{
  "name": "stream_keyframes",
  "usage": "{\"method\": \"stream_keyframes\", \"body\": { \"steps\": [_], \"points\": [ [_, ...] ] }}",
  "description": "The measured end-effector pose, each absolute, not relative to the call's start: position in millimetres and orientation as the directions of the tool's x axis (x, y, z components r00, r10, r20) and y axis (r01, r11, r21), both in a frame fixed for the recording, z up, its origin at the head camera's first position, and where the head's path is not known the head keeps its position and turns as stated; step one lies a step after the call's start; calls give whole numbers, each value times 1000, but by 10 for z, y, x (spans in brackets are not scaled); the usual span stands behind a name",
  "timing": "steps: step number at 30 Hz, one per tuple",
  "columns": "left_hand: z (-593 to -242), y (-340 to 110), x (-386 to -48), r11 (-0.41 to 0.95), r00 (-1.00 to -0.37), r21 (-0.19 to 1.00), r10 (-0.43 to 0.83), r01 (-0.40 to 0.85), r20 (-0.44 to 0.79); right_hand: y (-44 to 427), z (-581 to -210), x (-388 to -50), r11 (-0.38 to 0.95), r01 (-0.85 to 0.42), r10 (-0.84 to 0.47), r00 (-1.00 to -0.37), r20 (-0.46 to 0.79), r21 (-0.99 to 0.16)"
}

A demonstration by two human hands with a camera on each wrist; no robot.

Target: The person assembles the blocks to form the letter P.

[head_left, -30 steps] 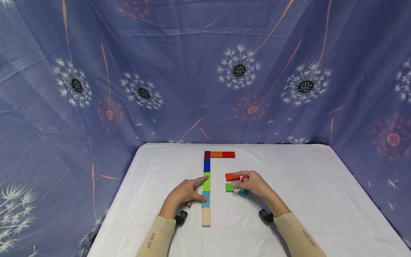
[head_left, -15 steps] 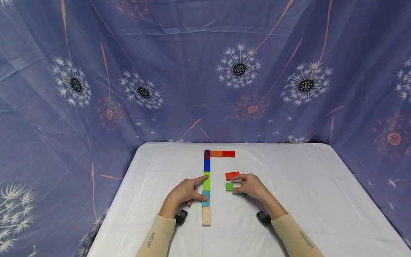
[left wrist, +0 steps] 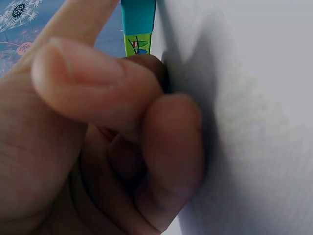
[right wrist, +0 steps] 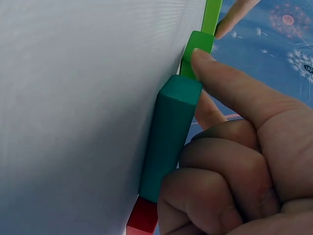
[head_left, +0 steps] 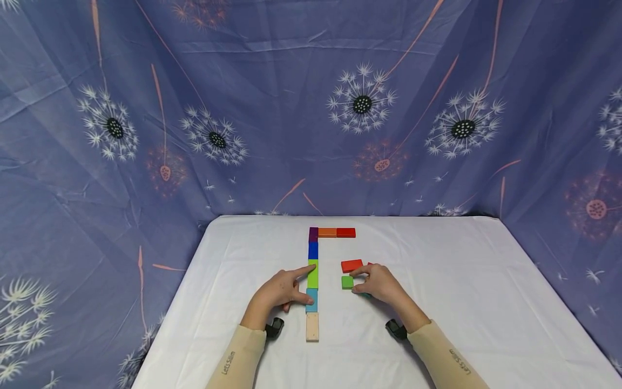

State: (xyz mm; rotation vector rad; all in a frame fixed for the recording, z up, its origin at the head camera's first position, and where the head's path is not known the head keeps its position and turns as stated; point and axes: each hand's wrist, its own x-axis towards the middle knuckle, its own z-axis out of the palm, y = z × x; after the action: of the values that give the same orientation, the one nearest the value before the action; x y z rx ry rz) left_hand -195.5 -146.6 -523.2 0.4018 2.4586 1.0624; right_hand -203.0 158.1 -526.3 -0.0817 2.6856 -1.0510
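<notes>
In the head view, my left hand (head_left: pixel 279 292) lays its index fingertip on a lime-green block (head_left: pixel 313 278) and its thumb on a light blue block (head_left: pixel 311 294). Its other fingers are curled under, as the left wrist view shows. My right hand (head_left: pixel 381 283) has thumb and index finger at opposite sides of a small green block (head_left: pixel 347 282), pinching its right end. The right wrist view shows the thumb tip against that green block (right wrist: pixel 201 43). A teal block (right wrist: pixel 171 137) lies beneath the right hand, mostly hidden from the head.
The column continues with blue (head_left: pixel 313 250) and purple (head_left: pixel 313 234) blocks above and a plain wood block (head_left: pixel 312 327) below. Orange (head_left: pixel 328 233) and red (head_left: pixel 346 233) blocks extend right from the top. Another red block (head_left: pixel 352 266) lies behind the green one, and a red piece (right wrist: pixel 142 216) lies by the teal block.
My right hand has shifted left and its thumb and index finger have drawn together at the green block, covering more of the teal block. The left hand stays in place.
</notes>
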Motion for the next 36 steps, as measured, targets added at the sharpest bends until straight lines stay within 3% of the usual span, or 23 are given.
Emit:
{"method": "stream_keyframes", "body": {
  "steps": [18,36],
  "points": [
    [-5226,-1473,-1944,635,-864,766,436,96,-253,1598,-5178,-2010,627,82,-131,-969,-208,-775],
    [-5215,-1472,-1943,643,-863,758,438,105,-252,1536,-4956,-2207,623,88,-97,-977,-189,-777]
  ]
}}
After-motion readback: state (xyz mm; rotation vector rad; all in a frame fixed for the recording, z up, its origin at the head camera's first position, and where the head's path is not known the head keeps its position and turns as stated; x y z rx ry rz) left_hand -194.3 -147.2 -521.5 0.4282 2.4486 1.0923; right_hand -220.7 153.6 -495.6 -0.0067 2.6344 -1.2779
